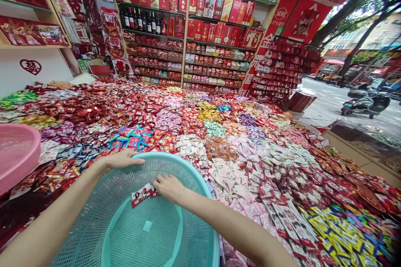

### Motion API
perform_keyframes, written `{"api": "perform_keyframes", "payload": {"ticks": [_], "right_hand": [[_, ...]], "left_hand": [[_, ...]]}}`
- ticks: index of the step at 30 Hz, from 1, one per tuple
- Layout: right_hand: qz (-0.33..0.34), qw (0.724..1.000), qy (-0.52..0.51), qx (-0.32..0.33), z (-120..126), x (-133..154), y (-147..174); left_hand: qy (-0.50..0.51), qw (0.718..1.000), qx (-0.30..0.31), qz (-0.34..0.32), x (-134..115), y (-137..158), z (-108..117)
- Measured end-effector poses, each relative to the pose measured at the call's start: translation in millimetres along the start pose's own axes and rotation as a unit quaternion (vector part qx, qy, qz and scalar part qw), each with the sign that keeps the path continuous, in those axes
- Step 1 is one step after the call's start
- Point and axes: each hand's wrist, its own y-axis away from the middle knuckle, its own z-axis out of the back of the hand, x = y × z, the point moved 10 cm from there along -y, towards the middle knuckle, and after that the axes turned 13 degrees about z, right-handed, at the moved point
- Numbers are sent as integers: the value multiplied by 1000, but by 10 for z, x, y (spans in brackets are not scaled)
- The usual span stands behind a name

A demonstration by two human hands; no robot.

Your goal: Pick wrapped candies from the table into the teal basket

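A round teal plastic basket (200, 221) with mesh sides is tilted in front of me. My left hand (123, 159) grips its far rim on the left, with the thumb lying along the top edge. Inside the basket, my right hand (170, 187) has its fingers curled over small red-and-white wrapped candies (141, 194), which stick out to the left of the fingertips. The fingers partly hide these packets, so I cannot tell how many they hold. Below them the perforated basket floor shows a pale square at its centre.
Heaps of wrapped candy (166, 121) in many colours spread around the basket. A pink basket (19, 154) stands at the left edge. Shelves (184, 29) of red boxes and bottles rise behind. To the right are cardboard boxes (347, 154) and a street with a parked scooter (366, 100).
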Motion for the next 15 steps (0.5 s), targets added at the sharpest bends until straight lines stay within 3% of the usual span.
{"api": "perform_keyframes", "payload": {"ticks": [3, 5, 7, 9, 12, 15], "right_hand": [[-7, 999, -30, 9, 66, 0, 27], [-14, 998, -64, -15, 254, -34, 119], [-28, 990, -104, -90, 568, -107, 315], [-76, 965, -144, -207, 911, -247, 660], [-226, 868, -221, -382, 1149, -506, 1407], [-337, 724, -423, -427, 863, -533, 1880]], "left_hand": [[9, 1000, -9, 7, -3, 29, 14], [24, 1000, -7, 16, -12, 103, 35], [47, 998, 5, 31, -4, 228, 73], [75, 996, 16, 50, 39, 391, 156], [119, 987, 25, 109, 222, 633, 349], [158, 975, 4, 156, 377, 805, 612]]}}
